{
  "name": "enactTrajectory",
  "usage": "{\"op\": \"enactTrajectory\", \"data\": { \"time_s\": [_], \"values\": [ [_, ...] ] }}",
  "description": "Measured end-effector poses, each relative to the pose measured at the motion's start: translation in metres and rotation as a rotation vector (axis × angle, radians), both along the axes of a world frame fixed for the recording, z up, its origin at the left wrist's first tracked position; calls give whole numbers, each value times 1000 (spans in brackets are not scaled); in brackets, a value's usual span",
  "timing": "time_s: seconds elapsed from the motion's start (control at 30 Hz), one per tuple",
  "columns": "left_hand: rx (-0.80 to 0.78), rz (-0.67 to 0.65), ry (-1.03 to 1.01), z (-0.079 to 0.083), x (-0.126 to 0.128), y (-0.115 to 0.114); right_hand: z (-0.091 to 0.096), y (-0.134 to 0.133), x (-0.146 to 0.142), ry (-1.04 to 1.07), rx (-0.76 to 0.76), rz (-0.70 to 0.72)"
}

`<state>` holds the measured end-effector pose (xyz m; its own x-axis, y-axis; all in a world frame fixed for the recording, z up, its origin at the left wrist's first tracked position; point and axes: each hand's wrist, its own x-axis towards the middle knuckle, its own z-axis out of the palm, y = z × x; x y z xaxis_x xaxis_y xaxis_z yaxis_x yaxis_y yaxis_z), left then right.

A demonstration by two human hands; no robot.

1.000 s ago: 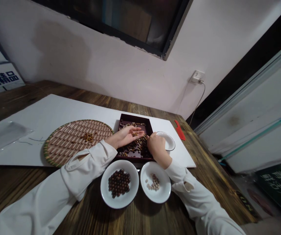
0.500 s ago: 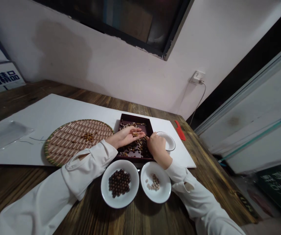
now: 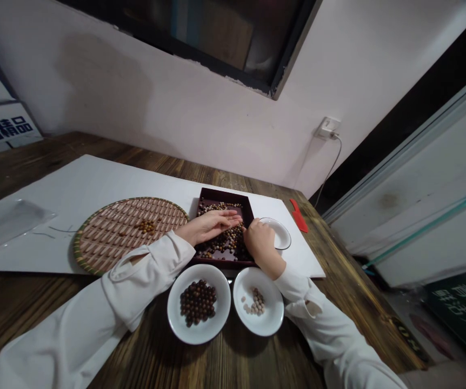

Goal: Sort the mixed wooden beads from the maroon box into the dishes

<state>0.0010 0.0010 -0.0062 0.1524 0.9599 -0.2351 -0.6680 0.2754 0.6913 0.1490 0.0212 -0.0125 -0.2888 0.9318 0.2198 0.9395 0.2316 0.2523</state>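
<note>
My left hand [image 3: 212, 225] hovers above the dark red tray [image 3: 250, 202], its fingers cupped and the thumb folded over the palm. Yellowish-brown beads showed in that palm a moment earlier; the fingers cover them now. Over the tray's right side, my right hand [image 3: 259, 240] is closed with curled fingers, and its fingertips are hidden. Mixed beads [image 3: 219, 248] in dark, tan and pale colours lie spread in the tray. Close by on the right is a white dish [image 3: 282, 235], partly behind my right hand.
In front stand a white bowl [image 3: 176, 323] of dark brown beads [image 3: 198, 302] and a white bowl [image 3: 264, 325] of pale beads [image 3: 257, 302]. A woven round tray [image 3: 111, 237] at left holds yellowish beads [image 3: 147, 226]. A red scraper [image 3: 299, 220] and a clear plastic tray [image 3: 10, 221] lie outward.
My left thumb and fingers have closed in over the palm, hiding the yellowish beads that showed there. My right hand has hardly moved.
</note>
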Motion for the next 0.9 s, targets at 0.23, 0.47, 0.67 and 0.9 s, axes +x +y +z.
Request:
{"op": "enactTrajectory", "data": {
  "time_s": [0.23,0.47,0.67,0.9],
  "values": [
    [4,46,-21,4,-1,0,0,0,0,-22,12,-6],
    [-8,98,-64,3,-2,1,0,-1,0,-17,-4,-5],
    [-42,140,-78,3,-2,1,-2,0,1,-20,-2,-3],
    [-25,203,-100,-3,-6,7,0,-1,0,-20,-14,-14]
  ]
}}
